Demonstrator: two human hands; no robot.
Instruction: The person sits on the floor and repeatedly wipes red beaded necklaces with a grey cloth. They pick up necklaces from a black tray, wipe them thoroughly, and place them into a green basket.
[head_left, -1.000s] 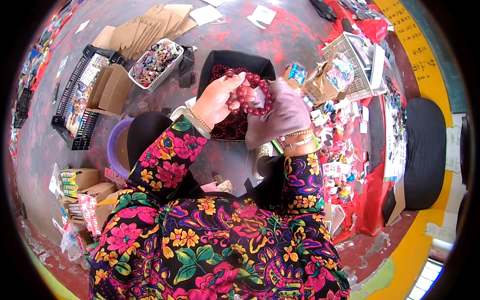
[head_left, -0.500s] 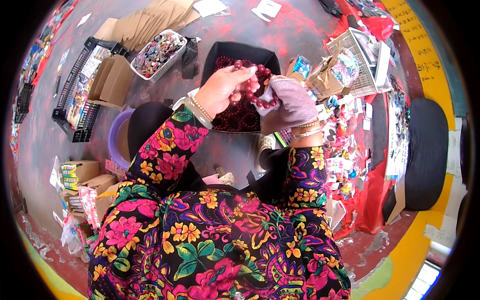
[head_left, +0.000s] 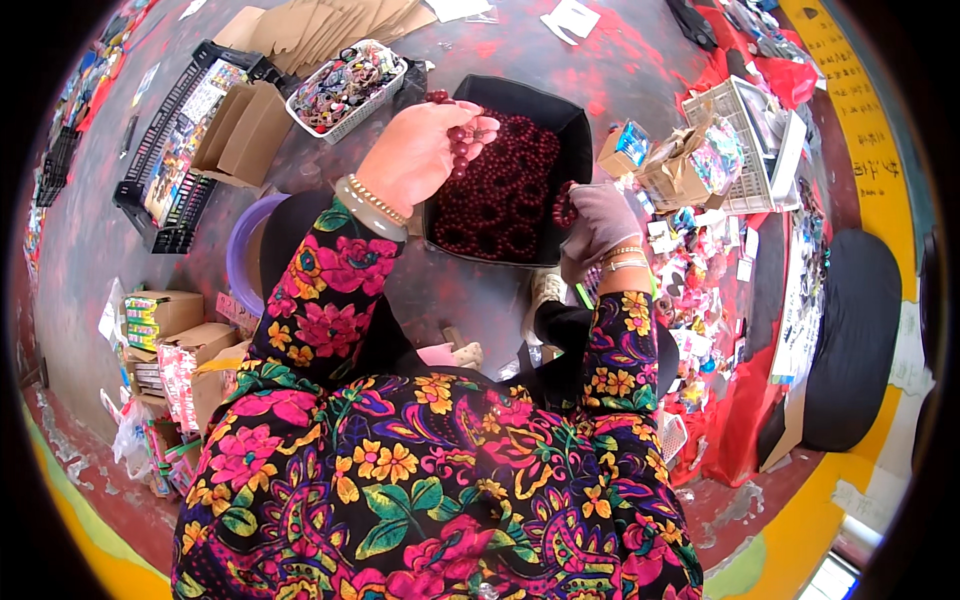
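A black open box (head_left: 572, 135) in front of me is filled with dark red bead bracelets (head_left: 495, 195). Over its left edge, my bare left hand (head_left: 418, 150) has its fingers curled around a dark red beaded bracelet (head_left: 460, 145); some beads show past the fingertips and others above the hand. At the box's right side, my right hand (head_left: 600, 218), in a thin greyish-mauve glove, pinches another beaded bracelet (head_left: 565, 205). That one is partly hidden by the gloved fingers.
Left of the box stand a white basket of hair ties (head_left: 345, 90), a brown carton (head_left: 238, 135), a black crate (head_left: 165, 170) and a purple basin (head_left: 240, 255). To the right are an opened carton (head_left: 675, 175), a white crate (head_left: 755, 180) and scattered small packaged goods (head_left: 690, 300).
My hands have parted from over the box's middle. The left went up and left with beads in it; the right dropped toward the box's right edge. The whole view has shifted slightly.
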